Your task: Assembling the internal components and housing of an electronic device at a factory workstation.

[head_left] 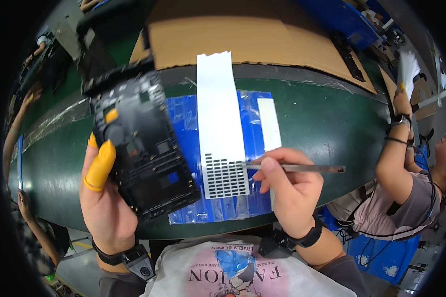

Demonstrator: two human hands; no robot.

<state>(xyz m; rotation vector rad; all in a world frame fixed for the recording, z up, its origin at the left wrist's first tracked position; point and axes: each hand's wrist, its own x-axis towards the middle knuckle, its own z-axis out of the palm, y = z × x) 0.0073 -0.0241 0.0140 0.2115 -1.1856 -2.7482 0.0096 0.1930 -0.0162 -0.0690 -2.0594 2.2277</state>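
**Left hand grips, right hand pinches**

The left hand rises from the near edge, thumb laid along the left side of what it grasps; most of its fingers are hidden behind. The right hand bends leftward at the wrist, thumb and forefinger pinching, the other fingers curled.

Beneath spreads a green table, with brown cardboard at the far side. A blue board lies in the middle. The left hand's black frame slants far-left over the board's left edge. On the board lies a white strip; metal tweezers in the right hand point left to small black pieces at its near end.
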